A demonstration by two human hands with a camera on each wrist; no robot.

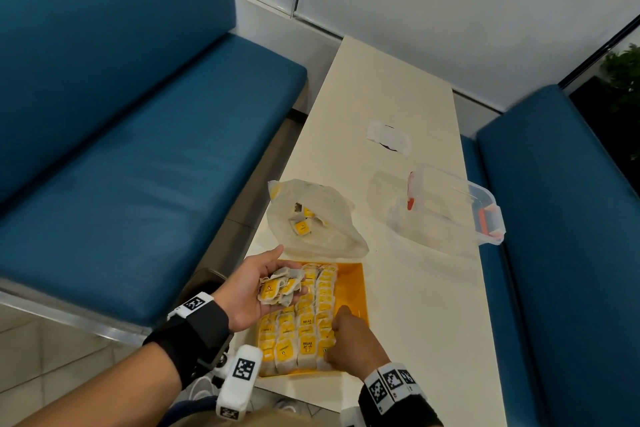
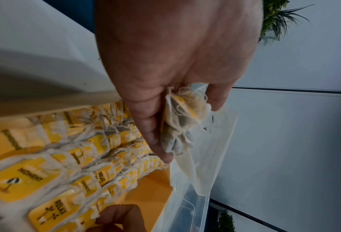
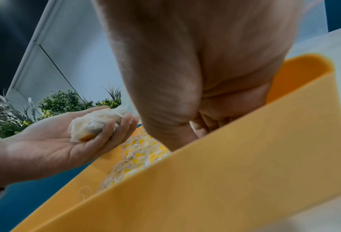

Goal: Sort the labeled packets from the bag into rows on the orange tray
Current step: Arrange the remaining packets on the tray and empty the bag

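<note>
Two hands | left (image 1: 256,288) palm-up cupping packets (image 1: 280,286) | right (image 1: 349,336) fingers curled into tray (image 1: 353,284) rows, grip unclear | bag (image 1: 311,218) holds few

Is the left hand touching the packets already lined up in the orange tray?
Cannot tell. Head view: left hand cups loose packets over the rows; no view shows contact or gap.

A clear plastic box (image 1: 450,208) with orange clips lies on the cream tabletop (image 1: 391,87), near what may be taped paper (image 1: 388,135); blue benches (image 1: 138,135) flank it.
</note>
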